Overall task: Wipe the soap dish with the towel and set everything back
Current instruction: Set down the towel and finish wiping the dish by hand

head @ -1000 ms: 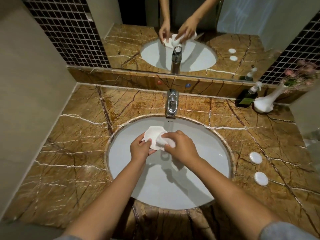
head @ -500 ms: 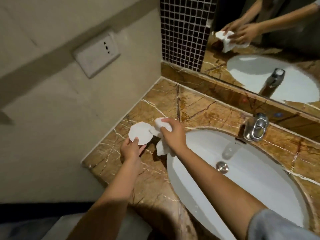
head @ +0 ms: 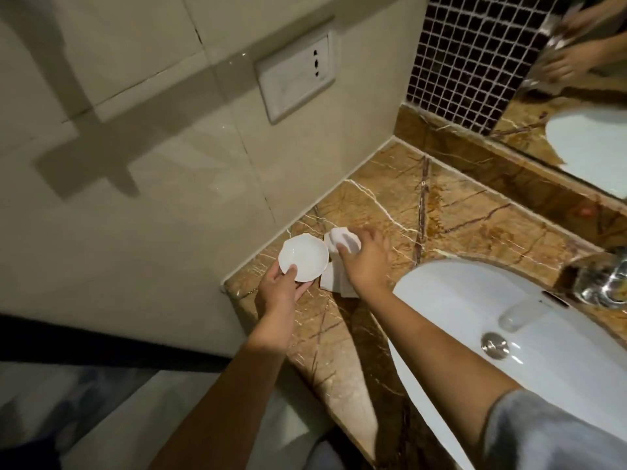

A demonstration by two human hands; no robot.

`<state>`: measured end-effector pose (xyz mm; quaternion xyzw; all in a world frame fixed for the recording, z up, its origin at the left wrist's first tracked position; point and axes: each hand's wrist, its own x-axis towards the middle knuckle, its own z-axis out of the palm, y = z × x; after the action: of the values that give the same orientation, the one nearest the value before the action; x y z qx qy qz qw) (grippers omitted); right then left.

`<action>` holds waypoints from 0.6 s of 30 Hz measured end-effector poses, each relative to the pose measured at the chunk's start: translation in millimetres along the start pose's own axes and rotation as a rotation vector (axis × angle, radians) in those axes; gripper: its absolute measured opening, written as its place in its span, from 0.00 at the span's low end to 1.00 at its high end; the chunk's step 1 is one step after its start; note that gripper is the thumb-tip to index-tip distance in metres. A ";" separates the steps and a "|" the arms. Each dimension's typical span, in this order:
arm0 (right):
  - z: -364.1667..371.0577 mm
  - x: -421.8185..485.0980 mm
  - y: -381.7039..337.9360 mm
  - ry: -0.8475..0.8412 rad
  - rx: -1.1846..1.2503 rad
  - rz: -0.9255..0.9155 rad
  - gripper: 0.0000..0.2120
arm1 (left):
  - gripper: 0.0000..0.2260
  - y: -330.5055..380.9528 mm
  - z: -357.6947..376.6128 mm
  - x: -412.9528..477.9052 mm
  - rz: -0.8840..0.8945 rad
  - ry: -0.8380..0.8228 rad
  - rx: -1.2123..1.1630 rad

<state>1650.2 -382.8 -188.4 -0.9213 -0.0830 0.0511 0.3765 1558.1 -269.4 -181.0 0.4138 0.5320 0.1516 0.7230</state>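
The soap dish (head: 303, 256) is a small round white dish with a scalloped rim. My left hand (head: 279, 293) grips it by its near edge, low over the brown marble counter (head: 383, 205) close to the left wall. Just right of the dish, my right hand (head: 364, 259) is closed on the white towel (head: 334, 271), whose loose end hangs down onto the counter. Dish and towel sit side by side, almost touching.
The white sink basin (head: 475, 320) with its drain (head: 494, 345) lies to the right, the chrome faucet (head: 604, 283) at the far right. A wall socket (head: 298, 74) is on the tiled left wall. The mirror (head: 583, 106) runs behind the counter.
My hands carried the dish and towel from above the basin to the counter's left corner. The dish went from tilted to face up. The camera has swung left.
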 end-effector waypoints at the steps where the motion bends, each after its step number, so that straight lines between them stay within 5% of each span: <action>1: -5.0 -3.5 -3.4 0.043 0.115 0.005 0.16 | 0.18 -1.1 4.7 -2.4 -0.006 -0.009 0.017; 5: -35.6 -22.1 -3.1 0.045 0.461 0.110 0.11 | 0.18 -8.2 36.4 -20.8 0.012 -0.151 0.086; 18: -166.5 -100.4 173.7 0.481 0.522 0.647 0.06 | 0.14 -140.0 168.7 -148.8 -0.093 -0.692 0.571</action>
<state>1597.6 -638.2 -188.8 -0.7602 0.3129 -0.0296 0.5687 1620.3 -526.9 -176.1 0.5988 0.2977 -0.1813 0.7211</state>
